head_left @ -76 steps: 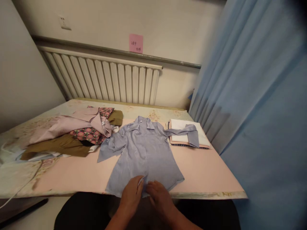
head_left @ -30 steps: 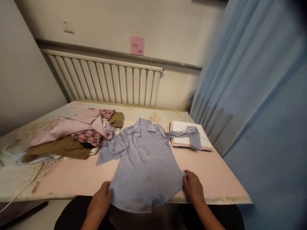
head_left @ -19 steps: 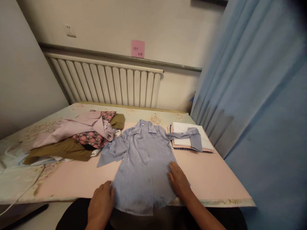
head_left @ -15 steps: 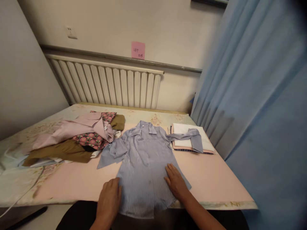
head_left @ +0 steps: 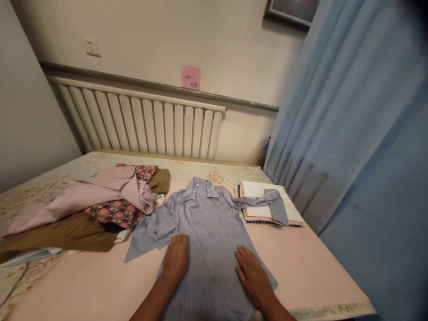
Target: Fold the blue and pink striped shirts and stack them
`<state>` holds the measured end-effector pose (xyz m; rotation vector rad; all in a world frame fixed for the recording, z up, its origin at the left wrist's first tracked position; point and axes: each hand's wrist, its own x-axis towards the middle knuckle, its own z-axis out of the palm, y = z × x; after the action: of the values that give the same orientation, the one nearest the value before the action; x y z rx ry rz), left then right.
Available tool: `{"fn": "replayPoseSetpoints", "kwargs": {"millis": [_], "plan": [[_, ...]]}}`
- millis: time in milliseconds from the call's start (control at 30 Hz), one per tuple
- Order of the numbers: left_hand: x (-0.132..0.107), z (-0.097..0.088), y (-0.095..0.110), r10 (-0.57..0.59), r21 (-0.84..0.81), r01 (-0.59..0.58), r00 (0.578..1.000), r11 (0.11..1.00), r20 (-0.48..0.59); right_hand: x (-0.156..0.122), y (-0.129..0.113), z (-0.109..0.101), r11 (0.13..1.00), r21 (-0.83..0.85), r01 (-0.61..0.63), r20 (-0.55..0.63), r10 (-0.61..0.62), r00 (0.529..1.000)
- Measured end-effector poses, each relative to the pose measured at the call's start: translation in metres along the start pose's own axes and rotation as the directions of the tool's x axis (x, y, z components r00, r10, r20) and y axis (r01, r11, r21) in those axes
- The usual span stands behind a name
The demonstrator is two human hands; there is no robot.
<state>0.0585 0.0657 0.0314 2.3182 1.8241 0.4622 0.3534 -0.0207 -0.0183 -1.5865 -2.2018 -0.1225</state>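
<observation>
A blue striped button-up shirt [head_left: 214,232] lies front side up, its collar pointing away from me. My left hand [head_left: 176,257] rests on the left side of the shirt body, its fingers close together, pointing forward and not gripping the cloth. On the right side, my right hand [head_left: 252,269] lies flat with the fingers stretched out over the fabric. The shirt's left-hand sleeve is bunched and bent on the pink cloth. Its other sleeve reaches across a stack of folded clothes [head_left: 290,209], with the cuff hanging over the front of the stack.
To the left lies a heap of clothes, with a pink garment [head_left: 100,189], a floral piece [head_left: 113,213] and an olive one [head_left: 67,234]. A pink cloth [head_left: 301,267] covers the bed's near part. Behind stands a radiator [head_left: 150,125]; a blue curtain [head_left: 334,125] hangs at right.
My left hand has moved forward and right, from the shirt's left edge onto its body. My right hand remains flat on the cloth. The view has tilted up slightly.
</observation>
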Motion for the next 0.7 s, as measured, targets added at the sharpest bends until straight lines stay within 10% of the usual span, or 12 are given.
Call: {"fn": "replayPoseSetpoints", "kwargs": {"millis": [367,700], "plan": [[0.008,0.051,-0.037,0.012,-0.046,-0.025,0.968,0.999,-0.251,0.023,0.005,0.004,0.987,0.115,-0.116,-0.120,0.130,0.984],[0.016,0.073,-0.038,0.055,0.019,-0.052,0.947,0.998,-0.316,0.267,-0.040,0.033,0.777,0.420,-0.468,0.146,0.452,0.880]]}}
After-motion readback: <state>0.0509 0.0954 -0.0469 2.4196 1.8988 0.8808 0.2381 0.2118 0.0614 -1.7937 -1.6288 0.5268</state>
